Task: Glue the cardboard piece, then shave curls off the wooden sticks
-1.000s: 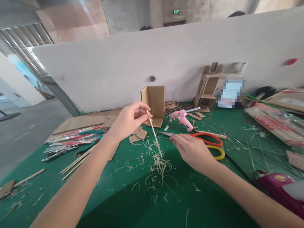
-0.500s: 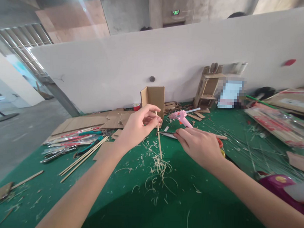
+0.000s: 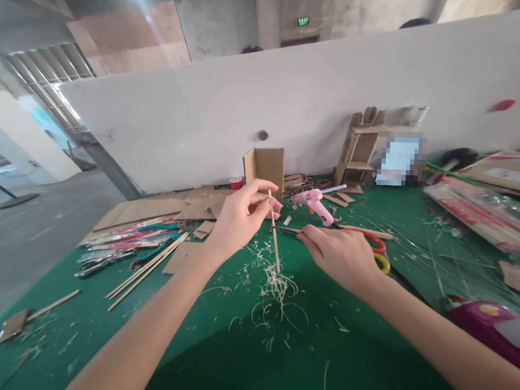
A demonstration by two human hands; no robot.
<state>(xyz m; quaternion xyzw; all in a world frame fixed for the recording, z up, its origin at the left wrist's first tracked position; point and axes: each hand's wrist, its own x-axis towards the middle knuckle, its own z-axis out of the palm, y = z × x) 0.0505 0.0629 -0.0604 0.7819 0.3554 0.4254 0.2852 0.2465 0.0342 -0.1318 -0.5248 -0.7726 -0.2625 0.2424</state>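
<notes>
Between the thumb and fingers of my left hand (image 3: 247, 211) a thin wooden stick (image 3: 276, 244) is pinched, slanting down to the table. Its lower end rests at a heap of curled wood shavings (image 3: 278, 285). My right hand (image 3: 341, 252) is closed round scissors (image 3: 288, 230), whose blades point left and meet the stick below my left fingers. One orange and one yellow handle loop show beyond that hand; the rest is covered by it. A pink glue gun (image 3: 321, 207) lies just behind my right hand. Behind my left hand stands a folded cardboard piece (image 3: 269, 167).
More wooden sticks (image 3: 149, 271) lie at left beside packaged tools (image 3: 113, 258) and flat cardboard (image 3: 142, 211). A small cardboard shelf (image 3: 359, 150) stands at the back by a white partition (image 3: 194, 119). A purple glue gun (image 3: 486, 322) and plastic-wrapped packs (image 3: 481, 217) are at right.
My left hand moved right with the stick, which now stands steeper. My right hand moved slightly right, and the scissor blades came against the stick. A red cup behind came into view.
</notes>
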